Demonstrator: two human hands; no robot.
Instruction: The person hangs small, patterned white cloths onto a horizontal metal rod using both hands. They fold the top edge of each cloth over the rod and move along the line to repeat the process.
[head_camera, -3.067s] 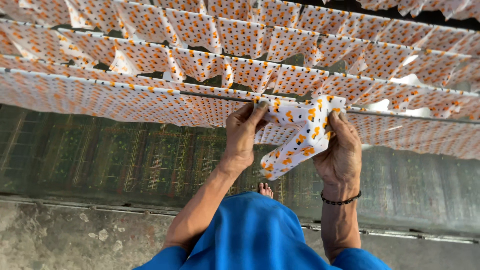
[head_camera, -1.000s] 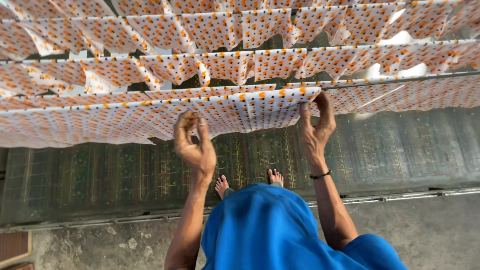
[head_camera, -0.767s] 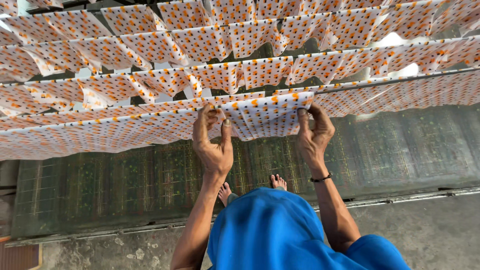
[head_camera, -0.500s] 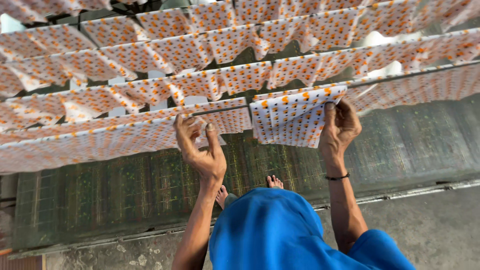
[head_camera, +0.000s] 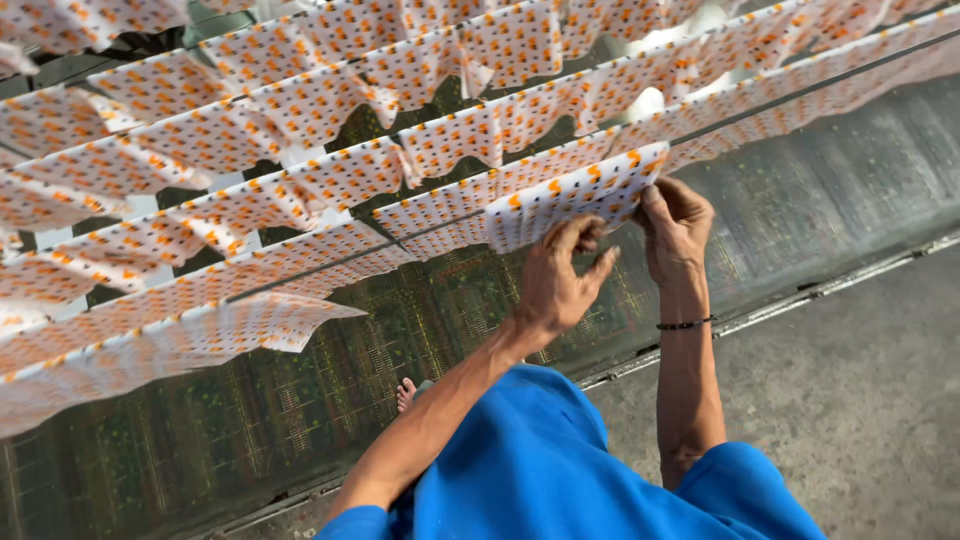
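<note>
A white cloth with orange dots (head_camera: 560, 200) hangs folded over the nearest line. My right hand (head_camera: 675, 228) grips its right edge, fingers curled under the fold. Just below the cloth's lower edge, my left hand (head_camera: 560, 280) is raised with thumb and fingers pinching toward the fabric; whether it holds the cloth is unclear. A dark bangle sits on my right wrist. My blue garment (head_camera: 560, 470) fills the bottom of the view.
Several rows of the same dotted cloths (head_camera: 300, 110) hang on parallel lines (head_camera: 330, 265) across the upper view. Below lies a green patterned surface (head_camera: 300, 390) with a metal rail (head_camera: 840, 280), then grey concrete floor (head_camera: 860, 400) at right. A bare foot (head_camera: 405, 392) shows beneath.
My left hand has come right, from a neighbouring cloth to the cloth my right hand holds. The view has swung left and tilted.
</note>
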